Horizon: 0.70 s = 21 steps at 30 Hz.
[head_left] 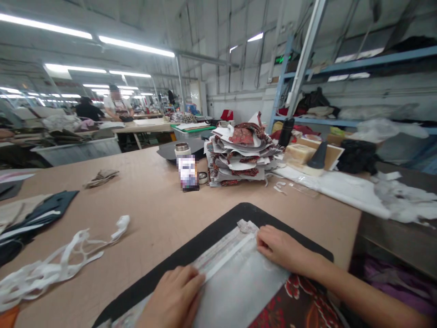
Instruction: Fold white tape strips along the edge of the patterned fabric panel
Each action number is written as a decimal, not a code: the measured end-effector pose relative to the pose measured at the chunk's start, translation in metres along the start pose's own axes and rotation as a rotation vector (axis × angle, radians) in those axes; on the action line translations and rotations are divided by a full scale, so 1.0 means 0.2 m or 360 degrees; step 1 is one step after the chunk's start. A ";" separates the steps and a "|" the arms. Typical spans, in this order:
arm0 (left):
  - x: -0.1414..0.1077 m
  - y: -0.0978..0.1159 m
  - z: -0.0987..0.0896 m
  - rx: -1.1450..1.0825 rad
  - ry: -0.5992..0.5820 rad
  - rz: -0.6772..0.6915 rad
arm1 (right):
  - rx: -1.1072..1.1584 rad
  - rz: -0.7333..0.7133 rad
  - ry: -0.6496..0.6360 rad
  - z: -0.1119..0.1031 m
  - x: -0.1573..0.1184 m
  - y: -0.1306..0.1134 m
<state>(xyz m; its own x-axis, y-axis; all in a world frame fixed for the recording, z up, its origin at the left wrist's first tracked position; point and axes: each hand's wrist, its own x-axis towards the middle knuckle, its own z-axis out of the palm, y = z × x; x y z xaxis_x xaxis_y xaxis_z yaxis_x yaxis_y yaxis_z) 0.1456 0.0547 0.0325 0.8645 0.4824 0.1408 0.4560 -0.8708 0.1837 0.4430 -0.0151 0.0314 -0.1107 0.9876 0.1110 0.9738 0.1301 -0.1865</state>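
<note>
A patterned fabric piece [297,303] in dark red and brown lies on a black padded board [251,212]. Grey-white backing [235,291] covers most of its upper face. Along its far left edge runs a narrow white tape strip [228,256] beside a folded, grey-patterned margin. My left hand [174,296] is closed at that edge, with bent fingers on the strip and the thumb hidden. Farther up, my right hand [278,246] pinches the fabric's far corner with curled fingers.
Tangled white tape [54,273] and dark folded cloth [37,218] lie on the left. Behind the board stand a phone [188,173], a jar [182,149] and a tall fabric stack [239,155]. A dark cone [318,157] stands at right. Two people work far back.
</note>
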 end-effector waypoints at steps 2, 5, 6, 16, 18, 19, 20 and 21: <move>0.21 0.10 -0.02 -0.0111 -0.0027 -0.0006 | -0.0074 -0.0005 0.0084 0.02 -0.02 0.01; 0.42 0.16 0.02 -0.0188 -0.0014 -0.0019 | -0.0079 0.0005 0.0185 0.04 -0.04 0.01; 0.46 0.16 0.04 -0.0196 -0.0001 -0.0020 | -0.0040 0.0014 0.0189 0.03 -0.05 0.01; 0.58 0.19 0.10 -0.0255 0.0083 -0.0123 | -0.0127 0.0000 0.0223 0.05 -0.02 0.00; 0.59 0.20 0.11 -0.0268 0.0130 -0.0131 | -0.0317 -0.0132 0.0398 0.08 -0.05 0.00; 0.59 0.21 0.11 -0.0283 0.0146 -0.0133 | -0.0402 -0.0203 0.0470 0.09 -0.07 0.00; 0.60 0.21 0.12 -0.0310 0.0147 -0.0140 | -0.0469 -0.0267 0.0521 0.09 -0.08 0.00; 0.60 0.21 0.12 -0.0351 0.0136 -0.0152 | -0.0515 -0.0318 0.0556 0.10 -0.09 0.00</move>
<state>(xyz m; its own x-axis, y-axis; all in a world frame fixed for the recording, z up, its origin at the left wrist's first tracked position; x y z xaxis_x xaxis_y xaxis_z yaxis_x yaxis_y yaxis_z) 0.2738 0.0741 0.0329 0.7944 0.5760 0.1928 0.4696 -0.7838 0.4065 0.4421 -0.0316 0.0101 -0.2820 0.8509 0.4432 0.9581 0.2252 0.1772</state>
